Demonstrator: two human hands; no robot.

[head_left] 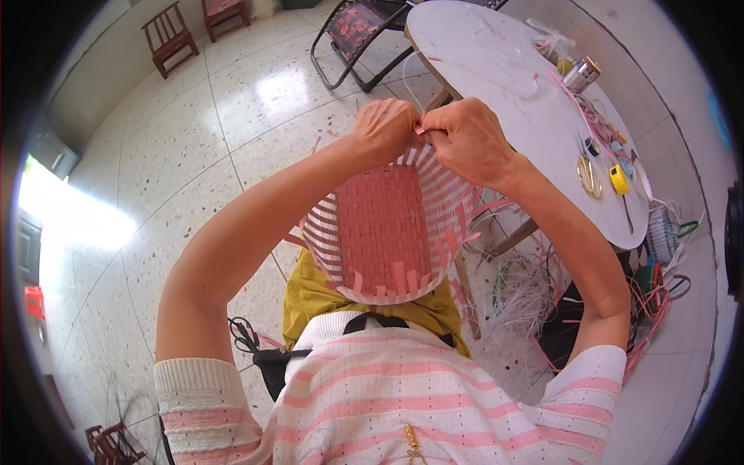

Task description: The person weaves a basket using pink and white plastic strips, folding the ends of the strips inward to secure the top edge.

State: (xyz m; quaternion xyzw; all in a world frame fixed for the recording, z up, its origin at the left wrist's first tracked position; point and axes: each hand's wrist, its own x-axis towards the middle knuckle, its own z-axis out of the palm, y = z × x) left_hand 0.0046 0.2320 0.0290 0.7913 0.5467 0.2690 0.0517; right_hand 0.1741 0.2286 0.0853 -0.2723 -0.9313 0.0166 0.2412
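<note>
A woven basket (384,225) with a pink bottom and pink-and-white striped sides rests on my lap, its opening facing me. Loose pink strip ends stick up around its rim. At the far rim my left hand (387,130) and my right hand (473,143) meet, both closed. Between their fingertips shows a short pink strip (421,130), pinched from both sides. A thin white strip (408,77) loops up from the fingers toward the table. My hands hide part of the far rim, and the left fingertips are mostly out of sight.
To the right stands a white oval table (535,116) with gold-handled scissors (589,178), a yellow tape measure (618,179), a can (581,75) and pink strips. Tangled strips (519,291) lie on the floor below it. A folding chair (368,39) and a small wooden chair (169,40) stand farther off.
</note>
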